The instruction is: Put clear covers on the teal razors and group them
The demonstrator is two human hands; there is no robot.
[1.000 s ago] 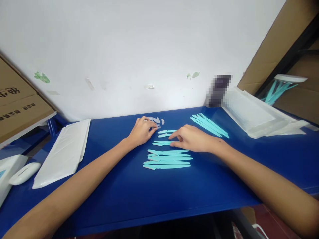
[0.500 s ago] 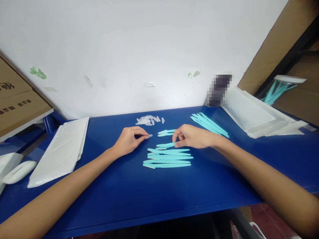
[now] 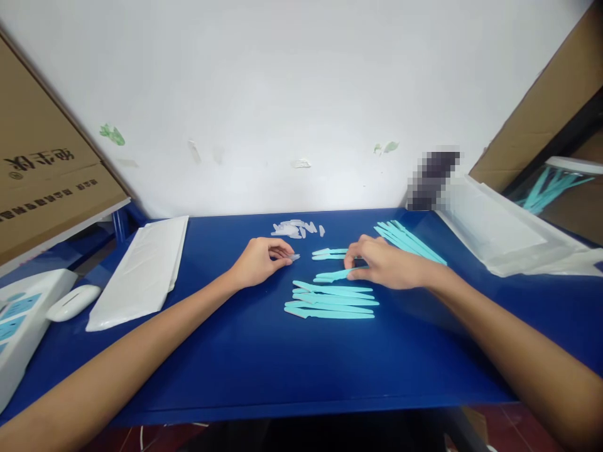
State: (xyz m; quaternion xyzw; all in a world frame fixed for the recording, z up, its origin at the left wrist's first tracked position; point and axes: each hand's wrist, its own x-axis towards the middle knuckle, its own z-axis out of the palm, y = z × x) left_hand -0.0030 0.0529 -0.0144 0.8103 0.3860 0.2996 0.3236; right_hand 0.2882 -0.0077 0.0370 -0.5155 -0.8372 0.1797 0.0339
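A small translucent blade cap (image 3: 294, 257) is pinched between the thumb and fingers of my left hand (image 3: 264, 258). My right hand (image 3: 379, 260) grips the handle of a teal eyebrow razor (image 3: 332, 276), its head pointing left toward the cap. Another teal razor seems to lie right under or against it. Just behind, a pair of razors (image 3: 325, 253) lies partly covered by my right fingers. Nearer to me, several more razors (image 3: 336, 301) rest side by side, heads to the left. A loose heap of translucent caps (image 3: 294, 229) lies beyond my left hand.
More razors (image 3: 409, 242) lie in a slanted row at the back right, by clear plastic bags (image 3: 490, 226). On the left are a white plastic packet (image 3: 141, 270), a white oval device (image 3: 74, 303) and a cardboard box (image 3: 47, 144). A wall closes the table's (image 3: 264, 370) back.
The whole view has swung left, so the table things appear further right. My right hand has drawn its razor slightly to the right. My left hand keeps its pinch on the cap.
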